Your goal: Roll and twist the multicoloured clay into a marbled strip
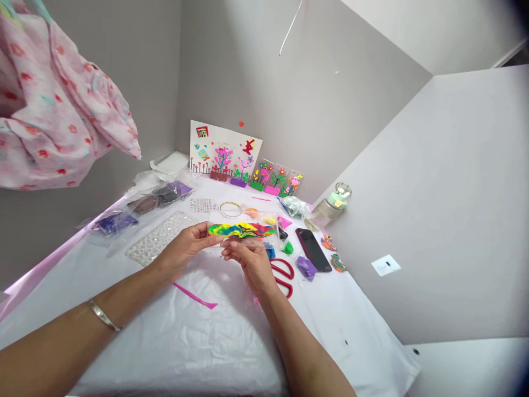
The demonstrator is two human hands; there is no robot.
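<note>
Between my hands is a clear plastic panel (215, 216) bearing a long strip of marbled clay (242, 230) in yellow, green, blue and red. My left hand (189, 243) pinches its left end, thumb along the lower edge. At the lower middle edge, the bent fingers of my right hand (253, 266) press against it. Red-handled scissors (285, 263) lie just right of my right hand, their blades hidden. A pink strip (196, 296) rests on the white-covered table (198, 347) below my left hand.
A phone (313, 250), a purple clay packet (306, 268) and green clay (288, 247) lie to the right. A glass bottle (333, 205) stands behind. Decorated panels (276, 177) and a picture board (225, 151) lean at the wall. Clay bags (118, 221) and a textured clear sheet (159, 237) lie left.
</note>
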